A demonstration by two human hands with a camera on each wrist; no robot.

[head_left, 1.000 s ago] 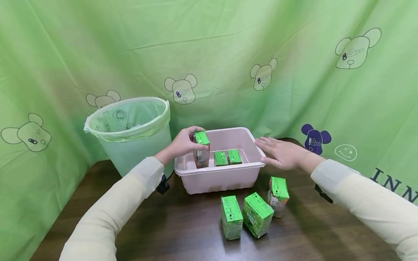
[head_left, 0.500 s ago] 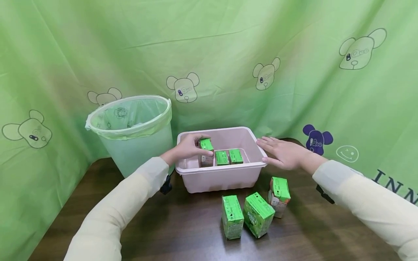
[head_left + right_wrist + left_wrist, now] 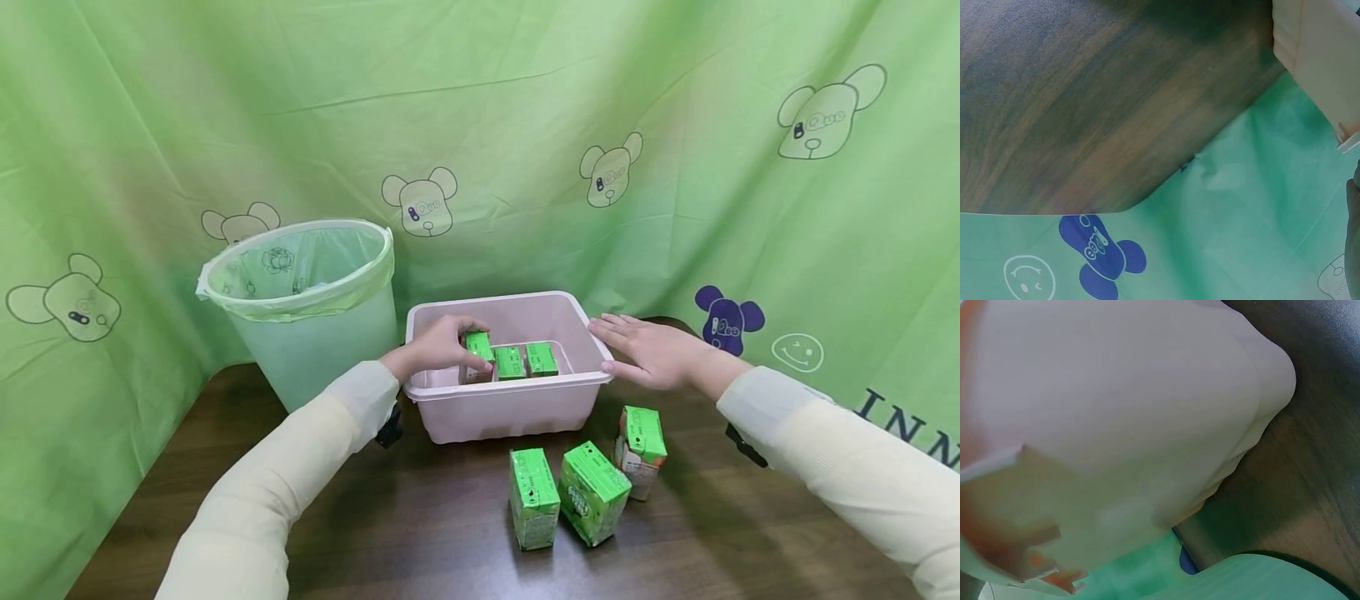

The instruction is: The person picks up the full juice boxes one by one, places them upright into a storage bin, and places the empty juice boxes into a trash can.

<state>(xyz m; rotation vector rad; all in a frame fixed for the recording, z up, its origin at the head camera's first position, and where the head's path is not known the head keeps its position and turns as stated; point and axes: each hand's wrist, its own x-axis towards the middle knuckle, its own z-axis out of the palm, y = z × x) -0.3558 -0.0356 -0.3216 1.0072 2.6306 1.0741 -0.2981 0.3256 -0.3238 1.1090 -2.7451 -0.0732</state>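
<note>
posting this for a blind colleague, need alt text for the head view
A person's left hand holds a green-topped carton inside a pink bin, beside two others, while the right hand rests at the bin's right end. Three more cartons stand in front on a dark wooden table, with a lined wastebasket at left.

One green-topped carton (image 3: 479, 344) is upright inside the pink tub (image 3: 506, 415), just beside two matching cartons (image 3: 510, 363). Three more cartons (image 3: 594, 493) are standing on the counter (image 3: 420, 517).

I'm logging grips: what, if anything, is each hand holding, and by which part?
The left hand grips a green-topped carton by its upper end, inside the pink bin. The right hand, at the bin's rim, grips nothing.
</note>
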